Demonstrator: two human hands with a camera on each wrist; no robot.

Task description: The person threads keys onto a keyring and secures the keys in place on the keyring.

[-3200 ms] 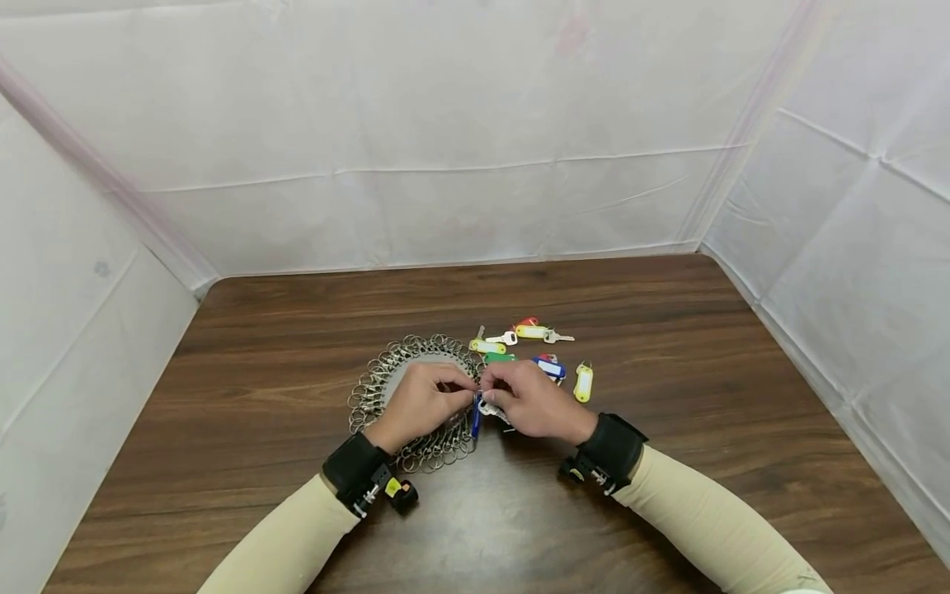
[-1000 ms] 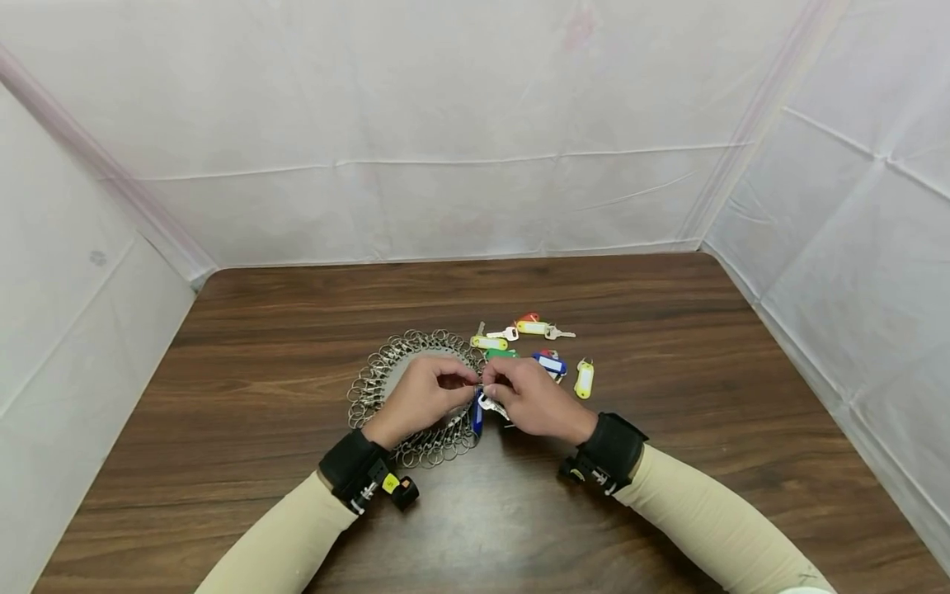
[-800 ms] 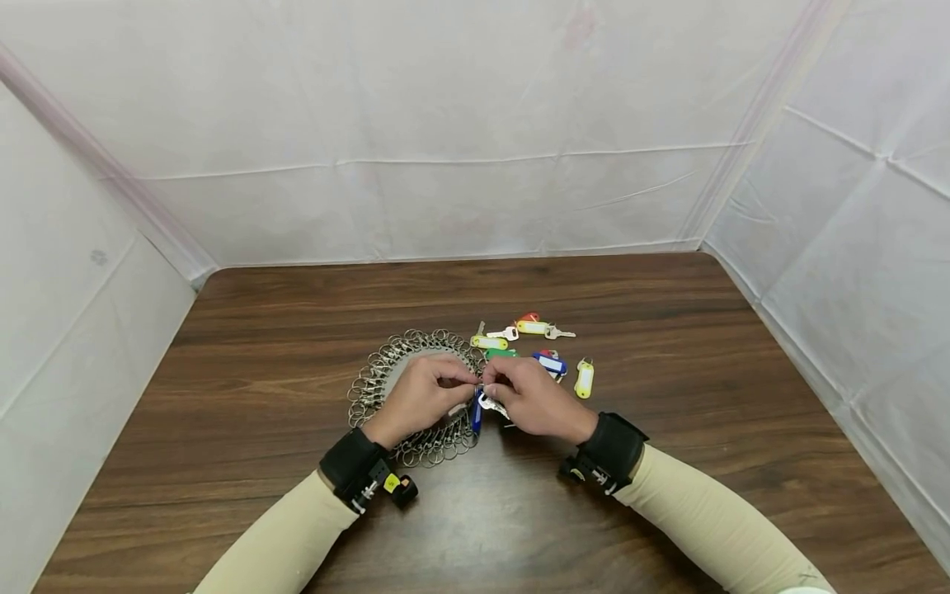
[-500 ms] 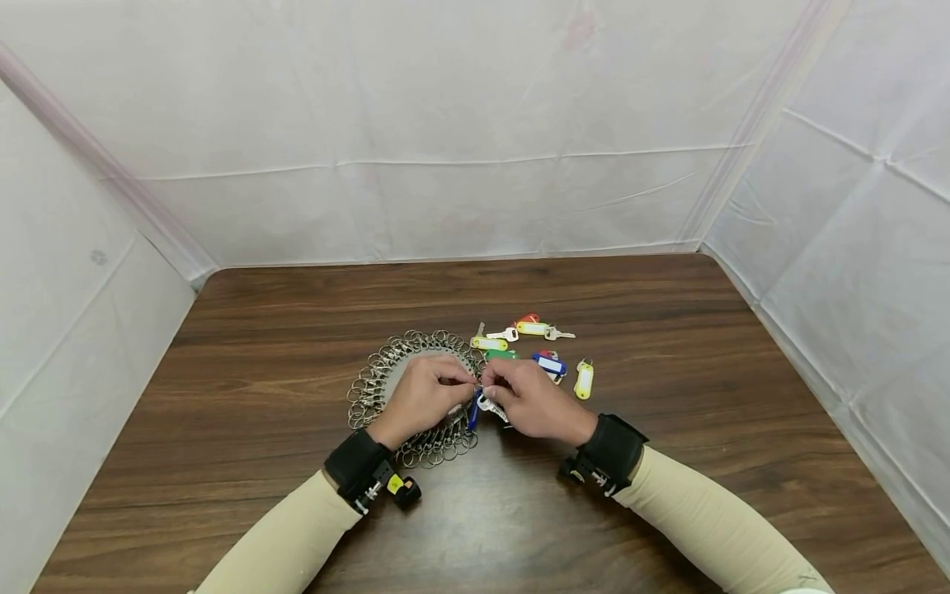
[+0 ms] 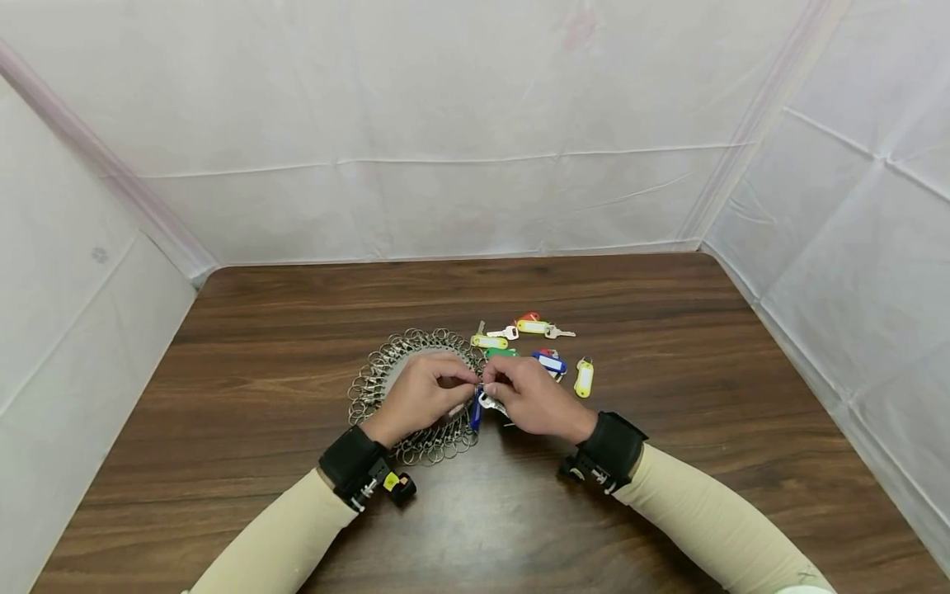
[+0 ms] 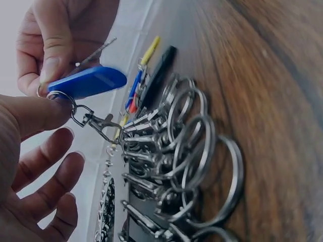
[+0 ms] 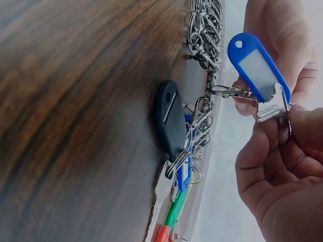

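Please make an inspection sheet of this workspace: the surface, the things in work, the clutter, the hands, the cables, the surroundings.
Surface: brown wooden table, bare in front.
Things in work: blue key tag with a silver key, raised between both hands; a metal clasp links it to the circle of key rings lying on the table.
Clutter: loose keys with yellow, green, red and blue tags behind the hands; a black tag beside the rings.
Hands: left hand pinches the small ring at the clasp; right hand pinches the key.
Cables: nothing seen.
Surroundings: white sheet walls on three sides.
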